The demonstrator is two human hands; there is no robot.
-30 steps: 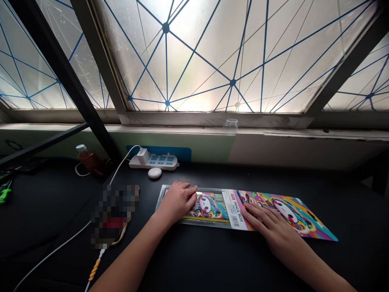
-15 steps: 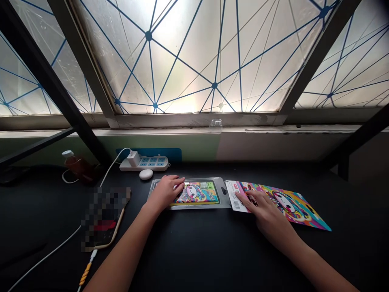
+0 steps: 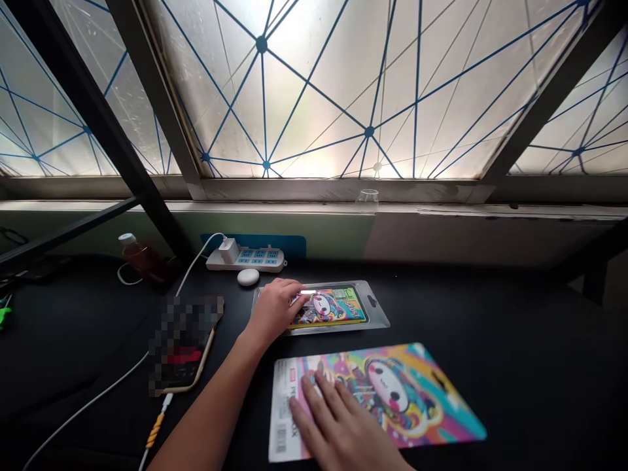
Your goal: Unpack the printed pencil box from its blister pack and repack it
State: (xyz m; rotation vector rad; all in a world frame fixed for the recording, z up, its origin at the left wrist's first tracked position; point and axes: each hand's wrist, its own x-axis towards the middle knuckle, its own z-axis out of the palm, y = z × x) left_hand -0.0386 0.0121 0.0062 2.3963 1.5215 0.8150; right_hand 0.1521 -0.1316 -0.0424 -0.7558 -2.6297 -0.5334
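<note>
Pencil box [image 3: 334,307], colourful print, is sitting inside a clear blister pack [image 3: 377,315] that is lying flat on the black table [image 3: 520,340], toward the far edge below the window sill. Left hand [image 3: 275,309] is resting on the pack's left end, fingers close together and bent over the top face; the thumb is hidden, so I cannot tell whether the hand is clasping the edge or only pressing down. Right hand [image 3: 343,428] is lying palm down on a printed card [image 3: 417,392], fingers [image 3: 314,404] stretched out and slightly spread, pinching nothing, covering the card's left part beside its white barcode strip. The card is lying flat on the table nearer the person, apart from the pack, with a strip of bare table showing between them. Left of the left forearm a phone [image 3: 184,343] (blurred out) is lying with a white cable [image 3: 83,407] running from its near end. Behind the pack a small white oval object [image 3: 248,277] is sitting just in front of a power strip [image 3: 255,259] with a white charger [image 3: 229,249] plugged in. Farther left a bottle [image 3: 142,256] of reddish liquid is lying tilted. A clear glass [image 3: 367,197] is standing on the sill.
</note>
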